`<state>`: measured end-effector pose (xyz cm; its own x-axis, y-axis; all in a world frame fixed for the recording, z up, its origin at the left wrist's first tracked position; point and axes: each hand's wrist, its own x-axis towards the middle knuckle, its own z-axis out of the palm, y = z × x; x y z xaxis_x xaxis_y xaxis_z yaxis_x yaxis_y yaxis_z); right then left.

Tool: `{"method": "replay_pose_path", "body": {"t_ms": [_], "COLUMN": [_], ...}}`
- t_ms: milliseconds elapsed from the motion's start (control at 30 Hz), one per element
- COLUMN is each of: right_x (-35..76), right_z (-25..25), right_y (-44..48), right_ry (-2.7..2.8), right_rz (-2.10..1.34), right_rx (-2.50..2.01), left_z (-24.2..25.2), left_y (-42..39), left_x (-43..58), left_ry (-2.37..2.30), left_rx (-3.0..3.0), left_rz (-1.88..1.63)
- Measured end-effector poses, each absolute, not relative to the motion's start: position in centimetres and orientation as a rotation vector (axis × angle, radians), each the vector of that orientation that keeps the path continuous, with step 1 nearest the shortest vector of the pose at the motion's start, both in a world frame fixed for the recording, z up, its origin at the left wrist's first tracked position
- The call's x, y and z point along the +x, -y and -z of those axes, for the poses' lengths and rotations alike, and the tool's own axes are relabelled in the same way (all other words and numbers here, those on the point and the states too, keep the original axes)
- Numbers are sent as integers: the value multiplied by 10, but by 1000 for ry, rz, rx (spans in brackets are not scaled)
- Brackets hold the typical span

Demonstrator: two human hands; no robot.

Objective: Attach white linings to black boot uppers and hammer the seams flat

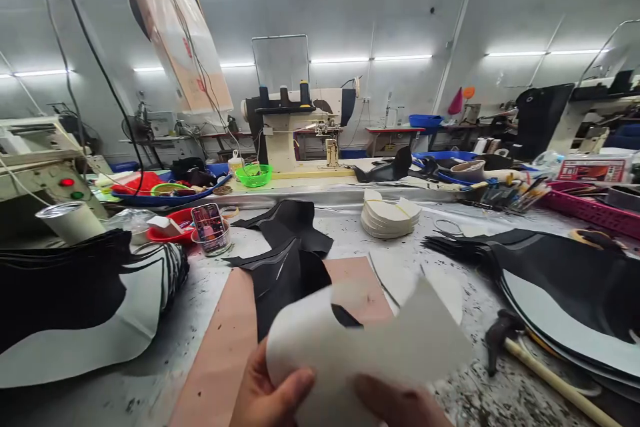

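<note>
Both hands hold a curved white sheet [400,343] at the lower middle of the head view. My left hand [275,390] grips its left edge, thumb on the near face. The thumb of my right hand [400,403] presses on the same sheet further right; its other fingers are hidden behind or below it. Behind the sheet, a cut black piece [275,280] lies on a pink board [225,340]. Another black piece [293,223] rests just beyond it. A banded stack of white pieces [390,217] stands further back.
Stacked black and white pieces [75,293] lie at left, with another stack [565,280] at right. A hammer [545,373] lies at lower right. A phone [209,223] leans on a glass dish. Behind stands a sewing machine [280,143].
</note>
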<state>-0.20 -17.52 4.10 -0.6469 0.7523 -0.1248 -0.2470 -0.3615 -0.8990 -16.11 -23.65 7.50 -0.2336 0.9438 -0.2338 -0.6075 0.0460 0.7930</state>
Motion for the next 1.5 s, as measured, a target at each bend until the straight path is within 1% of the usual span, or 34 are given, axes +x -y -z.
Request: {"method": "replay_pose_path", "body": {"t_ms": [67,133,200,300,367,433,567,667,800,900,1033,1167,1367,1500], "right_x": [-32,-54,-62,-51,-38,-27,-20,-21,-23,-25,-27,-24,-19,-21], "right_z": [-42,-32,-14,12,18,12,-8,-12,-10,-13,-20,-16,-4,-7], "right_y": [175,175,175,174,173,172,167,163,160,158,156,151,148,144], "right_ry": [1133,1049,995,1086,1185,1308,1683,1873,1995,2038,2081,2095,2119,2139], "right_rz": [-2076,-2136,-2247,-2326,-2282,-2175,-1863,-1708,-1585,-1501,-1517,-1570,-1564,-1588], "right_rx": [-752,-686,-651,-716,-779,-873,-1152,-1278,-1350,-1417,-1376,-1396,-1374,-1386], "left_z": [-74,-61,-37,0,16,23,16,2,-12,-18,-19,-14,-2,-1], "left_y": [232,228,227,232,237,240,235,221,194,175,159,152,159,174], "left_x": [-172,-181,-187,-191,-190,-188,-192,-208,-242,-267,-291,-293,-296,-300], "left_ry": [-963,-915,-877,-880,-913,-957,-1081,-1236,-1456,-1561,-1680,-1722,-1808,-1859], "left_rx": [339,168,17,-64,-45,14,212,508,975,1069,1148,1182,1247,1347], "left_rz": [-1645,-1649,-1579,-1434,-1387,-1382,-1350,-1309,-989,-922,-844,-800,-913,-968]}}
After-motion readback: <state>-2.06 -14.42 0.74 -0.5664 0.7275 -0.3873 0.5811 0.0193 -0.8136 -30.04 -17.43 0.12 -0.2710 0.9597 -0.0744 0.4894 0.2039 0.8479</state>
